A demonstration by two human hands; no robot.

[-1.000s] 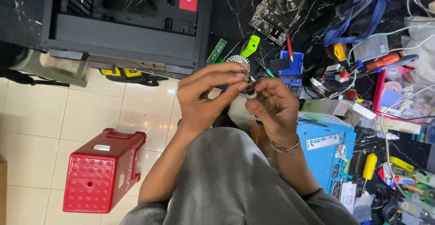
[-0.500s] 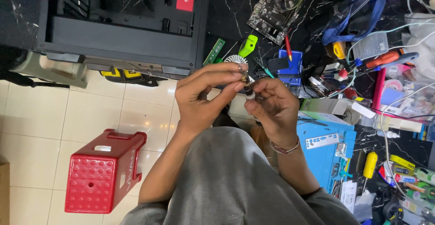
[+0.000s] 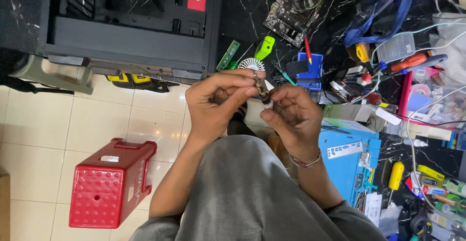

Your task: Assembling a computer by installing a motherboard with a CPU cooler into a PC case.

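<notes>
My left hand (image 3: 218, 102) and my right hand (image 3: 291, 114) meet in front of me above my lap. Together they pinch a small metal part (image 3: 262, 93) between the fingertips; its exact kind is too small to tell. A round finned aluminium heatsink (image 3: 251, 64) sits just behind my left fingers at the edge of the dark table (image 3: 242, 8). A beaded bracelet circles my right wrist.
An open black computer case (image 3: 131, 22) stands at the top left. A motherboard (image 3: 293, 10), a green-handled tool (image 3: 264, 47), a blue box (image 3: 310, 66), cables and screwdrivers crowd the table. A blue work mat (image 3: 349, 165) lies right. A red plastic stool (image 3: 109, 182) stands on the tiled floor.
Both hands stay together on the small part, with only slight finger movement. Nothing else has moved.
</notes>
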